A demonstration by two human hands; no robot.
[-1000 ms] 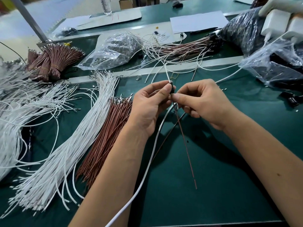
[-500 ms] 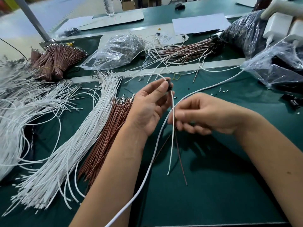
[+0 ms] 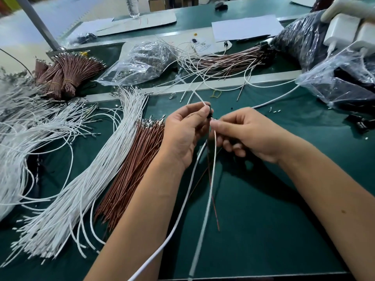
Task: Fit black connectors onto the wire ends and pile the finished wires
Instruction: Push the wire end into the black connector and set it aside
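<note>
My left hand [image 3: 185,130] pinches a small black connector [image 3: 209,113] above the green mat. My right hand [image 3: 247,132] pinches a thin white wire [image 3: 212,169] just below the connector; the wire hangs down toward me. A thin brown wire [image 3: 213,199] also hangs from the connector, beside the white one. Left of my hands lie a long bundle of white wires [image 3: 85,179] and a bundle of brown wires [image 3: 132,173]. At the back, a pile of wires with black connectors on them [image 3: 229,61] lies across the upper mat.
A thick white cable [image 3: 176,220] crosses the mat under my hands. Tied brown wire bunches [image 3: 67,72] sit far left. A clear bag [image 3: 142,61] lies behind, dark bags [image 3: 341,82] and white chargers [image 3: 345,31] at right. Loose metal terminals [image 3: 274,110] dot the mat.
My right hand has risen along the white wire back up to the connector. My left hand keeps the connector in place. The white wire now hangs lower toward me.
</note>
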